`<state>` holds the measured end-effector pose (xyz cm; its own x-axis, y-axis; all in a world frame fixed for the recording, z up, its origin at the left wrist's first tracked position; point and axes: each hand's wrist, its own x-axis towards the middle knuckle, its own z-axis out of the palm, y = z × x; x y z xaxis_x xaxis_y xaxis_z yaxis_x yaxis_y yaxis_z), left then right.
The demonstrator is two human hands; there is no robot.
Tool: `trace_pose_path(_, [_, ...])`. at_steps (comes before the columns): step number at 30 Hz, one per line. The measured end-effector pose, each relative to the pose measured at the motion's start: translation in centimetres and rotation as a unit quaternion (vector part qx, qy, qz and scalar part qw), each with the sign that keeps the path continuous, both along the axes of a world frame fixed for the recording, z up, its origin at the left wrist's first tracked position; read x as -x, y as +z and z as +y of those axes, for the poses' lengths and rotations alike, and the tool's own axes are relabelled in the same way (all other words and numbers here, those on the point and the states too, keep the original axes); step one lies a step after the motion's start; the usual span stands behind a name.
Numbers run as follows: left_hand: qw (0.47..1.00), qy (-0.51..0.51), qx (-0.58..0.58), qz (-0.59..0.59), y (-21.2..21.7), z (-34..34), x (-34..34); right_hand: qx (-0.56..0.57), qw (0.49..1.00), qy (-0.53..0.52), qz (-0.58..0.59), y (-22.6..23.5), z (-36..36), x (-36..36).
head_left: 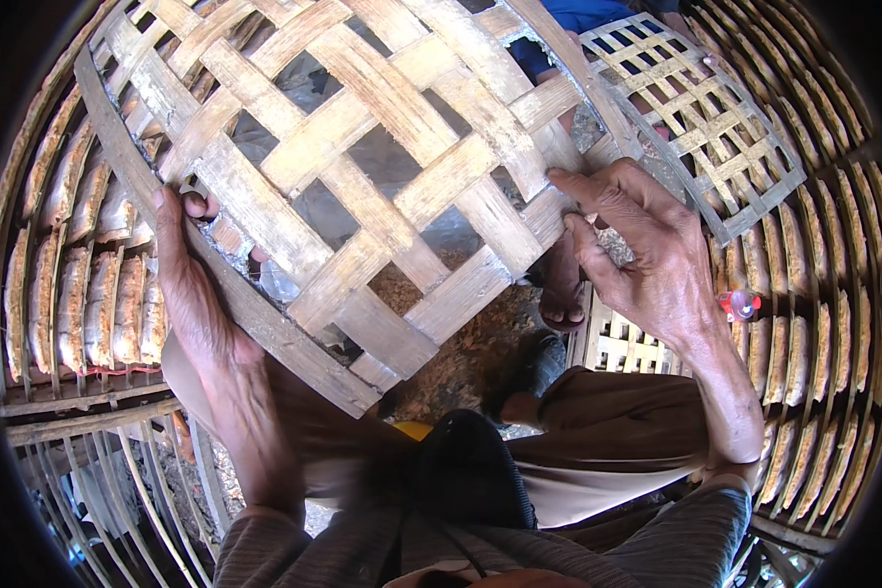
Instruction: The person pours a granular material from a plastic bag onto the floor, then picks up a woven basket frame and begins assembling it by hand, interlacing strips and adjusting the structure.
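A woven bamboo panel (pixel 372 211) fills the upper middle, tilted up in front of me. Its wide pale strips cross diagonally with open gaps, and a flat grey bamboo strip (pixel 265 323) edges its left and lower side. My left hand (pixel 211 318) grips that edge, thumb on the near face and fingertips showing through the gaps behind. On the opposite side, my right hand (pixel 652 255) is closed, its thumb and forefinger pinched at the panel's right edge, near a strip end. Exactly what lies between those fingertips is hard to see.
Slatted racks (pixel 98 284) packed with rough pale-brown pieces curve along both sides. Another woven panel (pixel 730 162) leans at upper right, near a person in blue (pixel 583 12), and a bare foot (pixel 563 289) shows below. An open bamboo frame (pixel 147 480) stands lower left.
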<state>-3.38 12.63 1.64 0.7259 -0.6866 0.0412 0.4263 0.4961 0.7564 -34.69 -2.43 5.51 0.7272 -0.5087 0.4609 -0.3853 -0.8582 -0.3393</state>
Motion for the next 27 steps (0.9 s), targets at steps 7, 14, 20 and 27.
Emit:
trace_pose_path(7, [1.0,-0.021,0.012,0.012,-0.2,0.0,-0.4,0.026,0.997,0.075,0.004,-0.3,0.2,0.0])
trace_pose_path(14, [0.999,-0.023,0.013,0.034,-0.4,-0.1,-0.6,0.015,0.999,-0.027,-0.018,0.6,0.0,0.2])
trace_pose_path(20, [1.0,0.011,-0.003,0.027,0.2,0.0,-0.4,0.04,0.985,-0.14,-0.09,0.7,-2.3,0.9])
trace_pose_path(27, [0.999,-0.005,-0.01,0.03,0.2,0.3,-0.6,-0.239,0.95,-0.149,-0.138,-0.9,-3.6,0.9])
